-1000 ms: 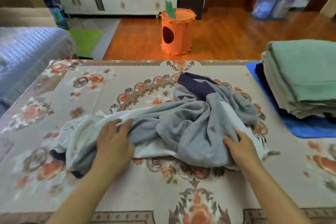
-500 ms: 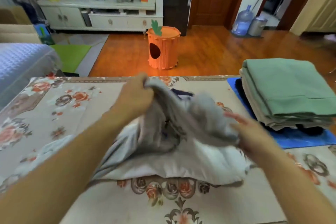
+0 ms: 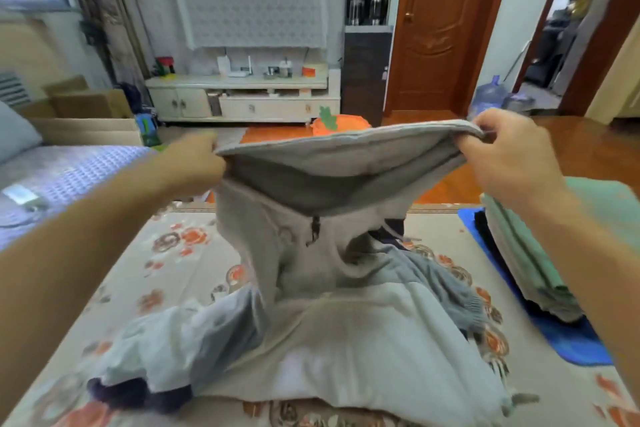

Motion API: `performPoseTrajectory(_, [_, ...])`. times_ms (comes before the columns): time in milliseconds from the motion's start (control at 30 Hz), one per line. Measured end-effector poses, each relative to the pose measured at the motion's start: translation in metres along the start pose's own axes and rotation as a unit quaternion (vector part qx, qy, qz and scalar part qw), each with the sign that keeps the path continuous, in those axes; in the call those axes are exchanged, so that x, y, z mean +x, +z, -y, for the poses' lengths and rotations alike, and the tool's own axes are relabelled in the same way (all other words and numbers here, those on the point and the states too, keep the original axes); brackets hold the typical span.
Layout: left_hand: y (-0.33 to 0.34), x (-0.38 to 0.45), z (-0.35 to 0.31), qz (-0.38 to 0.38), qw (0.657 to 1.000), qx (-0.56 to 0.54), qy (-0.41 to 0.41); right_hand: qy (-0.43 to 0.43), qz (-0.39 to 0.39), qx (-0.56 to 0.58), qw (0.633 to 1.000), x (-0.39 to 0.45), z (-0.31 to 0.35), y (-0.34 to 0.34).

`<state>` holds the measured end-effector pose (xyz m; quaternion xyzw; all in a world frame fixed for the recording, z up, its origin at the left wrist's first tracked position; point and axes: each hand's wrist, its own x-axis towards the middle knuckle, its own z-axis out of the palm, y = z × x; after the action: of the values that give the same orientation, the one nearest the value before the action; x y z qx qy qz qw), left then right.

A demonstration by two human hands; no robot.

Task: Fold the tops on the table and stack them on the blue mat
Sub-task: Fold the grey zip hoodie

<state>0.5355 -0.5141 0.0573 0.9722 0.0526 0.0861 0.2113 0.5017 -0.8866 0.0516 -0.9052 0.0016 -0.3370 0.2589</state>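
The person is now holding a light grey zip-front fleece top up off the floral-patterned table; a second ago it was lying crumpled there under both palms. The left hand and right hand are each pinching one end of its stretched edge, fingers closed on the cloth. Its lower part is still trailing onto the table, over other loose garments. Lifted and spread, it looks ready for laying flat and folding, then joining the folded pile with the green top on the blue mat.
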Motion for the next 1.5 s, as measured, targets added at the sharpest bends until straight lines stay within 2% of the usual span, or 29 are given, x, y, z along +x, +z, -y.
performPoseTrajectory(67, [0.008, -0.018, 0.023, 0.081, 0.993, -0.061, -0.055, -0.012, 0.006, -0.009, 1.0, -0.017, 0.009, 0.012])
performPoseTrajectory(100, [0.013, -0.029, 0.034, 0.131, 0.983, -0.094, -0.092, 0.003, 0.049, -0.016, 0.999, -0.022, 0.011, 0.021])
performPoseTrajectory(167, [0.026, -0.045, 0.048, 0.22, 0.949, -0.16, -0.16, 0.069, 0.193, -0.019, 0.978, -0.026, 0.017, 0.044])
performPoseTrajectory(200, [0.032, -0.048, 0.05, 0.243, 0.933, -0.195, -0.182, 0.109, 0.248, -0.009, 0.962, -0.024, 0.019, 0.056])
performPoseTrajectory(233, [0.036, -0.046, 0.049, 0.241, 0.919, -0.239, -0.201, 0.136, 0.264, 0.011, 0.955, -0.018, 0.022, 0.067])
performPoseTrajectory(267, [0.038, -0.037, 0.047, 0.21, 0.908, -0.294, -0.213, 0.144, 0.241, 0.037, 0.959, -0.009, 0.026, 0.074])
performPoseTrajectory(333, [0.037, -0.004, 0.038, 0.101, 0.88, -0.417, -0.202, 0.133, 0.124, 0.092, 0.979, 0.019, 0.038, 0.079])
performPoseTrajectory(367, [0.034, 0.016, 0.033, 0.047, 0.866, -0.464, -0.18, 0.123, 0.067, 0.103, 0.985, 0.037, 0.043, 0.08])
performPoseTrajectory(400, [0.031, 0.035, 0.028, 0.005, 0.868, -0.476, -0.139, 0.115, 0.03, 0.108, 0.987, 0.055, 0.047, 0.083])
performPoseTrajectory(467, [0.028, 0.054, 0.02, -0.008, 0.898, -0.437, -0.048, 0.116, 0.042, 0.125, 0.985, 0.078, 0.058, 0.092])
performPoseTrajectory(567, [0.068, 0.053, 0.032, 0.079, 0.946, -0.313, 0.015, 0.148, 0.196, 0.17, 0.954, 0.073, 0.051, 0.126])
performPoseTrajectory(633, [0.107, 0.015, 0.048, 0.158, 0.959, -0.233, 0.014, 0.16, 0.283, 0.129, 0.937, 0.026, 0.028, 0.144])
performPoseTrajectory(700, [0.154, -0.038, 0.081, 0.236, 0.959, -0.159, -0.014, 0.142, 0.319, 0.057, 0.935, -0.041, -0.02, 0.159])
performPoseTrajectory(767, [0.193, -0.104, 0.12, 0.243, 0.968, -0.06, 0.007, 0.123, 0.377, -0.034, 0.917, -0.112, -0.074, 0.169])
performPoseTrajectory(833, [0.219, -0.156, 0.151, 0.197, 0.976, 0.035, 0.083, 0.14, 0.404, -0.134, 0.894, -0.165, -0.121, 0.171])
performPoseTrajectory(867, [0.229, -0.168, 0.166, 0.141, 0.982, 0.074, 0.099, 0.165, 0.402, -0.16, 0.886, -0.182, -0.135, 0.168])
performPoseTrajectory(933, [0.232, -0.168, 0.188, 0.067, 0.99, 0.121, 0.038, 0.222, 0.379, -0.164, 0.883, -0.194, -0.153, 0.165])
performPoseTrajectory(1000, [0.222, -0.157, 0.204, 0.034, 0.985, 0.169, -0.031, 0.27, 0.355, -0.147, 0.883, -0.188, -0.151, 0.162])
performPoseTrajectory(1067, [0.209, -0.146, 0.21, 0.037, 0.977, 0.207, -0.042, 0.294, 0.343, -0.133, 0.882, -0.183, -0.143, 0.164])
performPoseTrajectory(1167, [0.179, -0.13, 0.207, 0.039, 0.985, 0.155, -0.068, 0.258, 0.364, -0.165, 0.88, -0.195, -0.133, 0.166])
performPoseTrajectory(1233, [0.15, -0.1, 0.219, -0.016, 0.987, 0.138, -0.077, 0.201, 0.368, -0.191, 0.888, -0.198, -0.133, 0.158])
performPoseTrajectory(1300, [0.109, -0.051, 0.242, -0.12, 0.977, 0.149, -0.095, 0.184, 0.338, -0.173, 0.907, -0.185, -0.133, 0.145])
performPoseTrajectory(1367, [0.074, -0.006, 0.254, -0.179, 0.958, 0.142, -0.174, 0.196, 0.284, -0.126, 0.93, -0.167, -0.126, 0.127])
performPoseTrajectory(1433, [0.068, 0.02, 0.243, -0.151, 0.955, 0.108, -0.232, 0.245, 0.25, -0.066, 0.935, -0.158, -0.12, 0.115])
performPoseTrajectory(1500, [0.096, 0.013, 0.217, -0.085, 0.974, 0.127, -0.165, 0.277, 0.294, -0.053, 0.913, -0.163, -0.115, 0.112])
